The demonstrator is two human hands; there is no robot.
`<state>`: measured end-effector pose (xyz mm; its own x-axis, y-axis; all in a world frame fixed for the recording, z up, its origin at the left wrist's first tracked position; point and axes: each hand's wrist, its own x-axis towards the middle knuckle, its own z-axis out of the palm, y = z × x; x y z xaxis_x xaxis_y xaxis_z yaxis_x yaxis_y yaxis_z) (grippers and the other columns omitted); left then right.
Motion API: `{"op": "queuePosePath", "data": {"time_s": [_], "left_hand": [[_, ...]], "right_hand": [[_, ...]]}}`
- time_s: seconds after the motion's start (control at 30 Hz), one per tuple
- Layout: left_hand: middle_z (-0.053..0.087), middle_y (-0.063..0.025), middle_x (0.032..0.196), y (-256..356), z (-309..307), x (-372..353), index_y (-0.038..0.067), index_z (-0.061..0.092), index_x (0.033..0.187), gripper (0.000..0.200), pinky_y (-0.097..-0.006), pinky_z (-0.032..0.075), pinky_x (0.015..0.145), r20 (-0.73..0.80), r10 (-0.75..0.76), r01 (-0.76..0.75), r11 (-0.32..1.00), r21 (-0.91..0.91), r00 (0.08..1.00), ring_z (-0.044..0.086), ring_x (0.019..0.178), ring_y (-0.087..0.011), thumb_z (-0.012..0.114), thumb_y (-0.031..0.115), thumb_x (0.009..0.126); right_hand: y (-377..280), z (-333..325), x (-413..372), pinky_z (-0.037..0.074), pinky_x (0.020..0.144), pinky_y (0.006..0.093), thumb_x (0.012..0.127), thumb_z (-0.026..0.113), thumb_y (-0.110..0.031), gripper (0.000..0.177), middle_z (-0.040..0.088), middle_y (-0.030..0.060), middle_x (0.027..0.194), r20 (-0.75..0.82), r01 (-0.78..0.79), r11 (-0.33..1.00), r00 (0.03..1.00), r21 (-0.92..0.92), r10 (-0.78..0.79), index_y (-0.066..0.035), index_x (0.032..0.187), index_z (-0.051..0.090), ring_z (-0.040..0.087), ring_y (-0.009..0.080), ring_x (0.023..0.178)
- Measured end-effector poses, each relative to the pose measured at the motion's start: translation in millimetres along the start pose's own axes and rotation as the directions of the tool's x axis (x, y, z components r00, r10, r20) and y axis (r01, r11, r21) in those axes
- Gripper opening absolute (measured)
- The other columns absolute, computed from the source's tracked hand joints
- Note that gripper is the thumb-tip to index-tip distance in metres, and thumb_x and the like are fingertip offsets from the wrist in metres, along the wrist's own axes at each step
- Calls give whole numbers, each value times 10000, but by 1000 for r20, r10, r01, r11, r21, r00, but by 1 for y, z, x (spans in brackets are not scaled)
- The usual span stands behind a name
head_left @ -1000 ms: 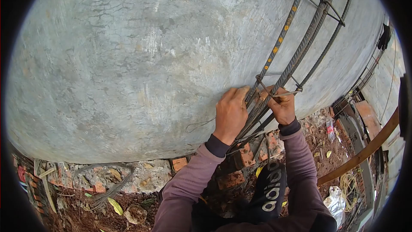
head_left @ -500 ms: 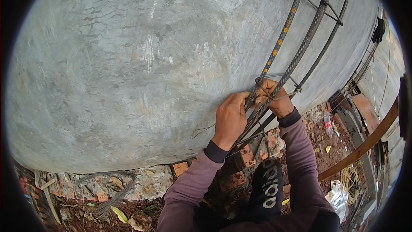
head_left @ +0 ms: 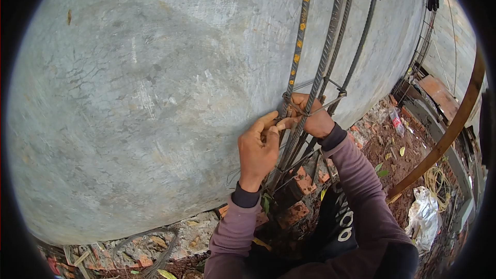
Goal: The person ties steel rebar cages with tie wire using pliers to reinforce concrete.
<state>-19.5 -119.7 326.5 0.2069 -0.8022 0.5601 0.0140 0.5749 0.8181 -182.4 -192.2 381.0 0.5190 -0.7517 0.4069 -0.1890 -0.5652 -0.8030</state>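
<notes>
Several ribbed steel rebars (head_left: pixel 324 57) run up along a grey concrete wall (head_left: pixel 155 88), joined by thin stirrup loops (head_left: pixel 330 83). My left hand (head_left: pixel 257 147) pinches thin tie wire (head_left: pixel 280 122) against the leftmost bar. My right hand (head_left: pixel 310 116) is closed around the bars just right of it, at the stirrup crossing, gripping wire there. A loose wire end (head_left: pixel 233 175) trails down to the left below my left wrist. Both arms wear purple sleeves.
Broken red bricks (head_left: pixel 297 194) and rubble lie at the wall's foot. A wire bundle (head_left: pixel 150 250) rests on the ground at lower left. A curved brown pipe (head_left: pixel 449 129) crosses at right, with a white bag (head_left: pixel 423 217) and coiled cord (head_left: pixel 436 183) beneath.
The view has swung so the bars stand more upright and further left. My left hand dropped slightly and now pinches wire with its fingertips; my right hand stays at the crossing.
</notes>
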Motion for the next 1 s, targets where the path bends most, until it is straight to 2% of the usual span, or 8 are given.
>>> {"op": "queuePosePath", "data": {"time_s": [0.2, 0.3, 0.4, 0.63, 0.67, 0.8, 0.9, 1.0], "left_hand": [[725, -63, 829, 18, 1, 11, -22, 708, 1010, 216, -236, 485, 611, -14, -222, 223, 970, 95, 975, 654, 736, -87, 684, 180, 937], [707, -54, 795, 19, 4, 10, -21, 706, 973, 171, -239, 464, 591, -54, -203, 210, 961, 182, 978, 623, 689, -87, 680, 143, 930], [648, -54, 705, 14, 8, 6, -31, 702, 895, 122, -290, 459, 584, -85, 33, -8, 959, 284, 996, 570, 632, -112, 674, 88, 907], [628, -45, 742, 27, 4, 7, -24, 651, 887, 76, -273, 446, 607, 38, 22, -34, 936, 351, 999, 538, 651, -100, 635, 43, 920], [622, -46, 725, 27, 4, 8, -25, 646, 881, 72, -280, 449, 613, 47, 33, -48, 922, 385, 998, 542, 656, -106, 633, 36, 916], [659, -79, 744, 34, 3, 14, -35, 635, 885, 56, -289, 469, 633, 75, 3, -34, 907, 419, 997, 571, 658, -133, 630, 19, 900], [689, -132, 790, 37, 3, 14, -39, 624, 921, 58, -320, 499, 656, 102, 75, -115, 877, 467, 992, 641, 693, -195, 637, -6, 875], [708, -191, 852, 46, 5, 18, -35, 614, 977, 125, -372, 527, 686, 82, 59, -93, 859, 503, 995, 699, 750, -291, 643, -24, 856]], "right_hand": [[-6, -2, -6, 371, 559, 269, 731, 893, -173, 399, 473, -53, 704, 81, -53, 982, 996, 184, 38, -49, 796, 519, 440, 62, 670], [1, -6, -7, 453, 631, 299, 776, 855, -162, 322, 581, -5, 761, 87, 191, 980, 979, -64, -185, -13, 880, 590, 529, 91, 729], [10, -16, -8, 503, 731, 304, 828, 799, -132, 252, 674, 43, 882, 124, 115, 993, 986, 7, -115, -5, 998, 662, 607, 117, 816], [23, -13, 2, 497, 683, 314, 860, 666, -36, 140, 669, 91, 812, 176, 254, 967, 951, 23, -254, 24, 986, 657, 608, 133, 758], [26, -15, 3, 517, 788, 303, 852, 733, -49, 264, 724, 81, 972, 217, 184, 983, 958, 31, -186, -7, 1109, 690, 645, 135, 890], [27, -15, 7, 509, 750, 304, 845, 729, -23, 196, 716, 61, 927, 217, 239, 971, 950, -34, -226, -7, 1037, 694, 629, 117, 848], [24, -13, 7, 415, 579, 326, 832, 716, -80, 164, 548, 77, 643, 165, 287, 958, 944, 8, -285, 20, 794, 590, 499, 107, 641], [27, -13, 9, 411, 561, 340, 818, 741, -78, 183, 557, 72, 642, 195, 191, 982, 962, 12, -190, 10, 767, 590, 512, 110, 638]]}}
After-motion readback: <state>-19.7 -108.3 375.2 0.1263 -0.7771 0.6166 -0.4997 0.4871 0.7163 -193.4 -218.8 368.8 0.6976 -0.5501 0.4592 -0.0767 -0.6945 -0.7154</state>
